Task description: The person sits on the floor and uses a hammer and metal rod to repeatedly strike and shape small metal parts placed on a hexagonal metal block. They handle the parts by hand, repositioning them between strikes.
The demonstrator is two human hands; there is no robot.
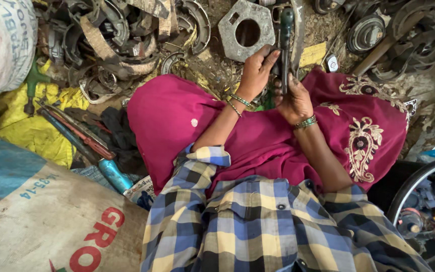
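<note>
Your left hand (257,70) and right hand (293,98) both close their fingers around a dark green-handled tool (285,38) at upper centre; what sits between your palms is hidden, perhaps a small metal part. A grey octagonal plate (247,30) with a round hole lies just behind, among rusty scrap (117,40).

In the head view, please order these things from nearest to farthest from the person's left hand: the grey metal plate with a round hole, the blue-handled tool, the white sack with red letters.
From the left hand:
1. Grey metal plate, just above the hand.
2. Blue-handled tool, lower left, beside the magenta cloth.
3. White sack, bottom left corner.
</note>
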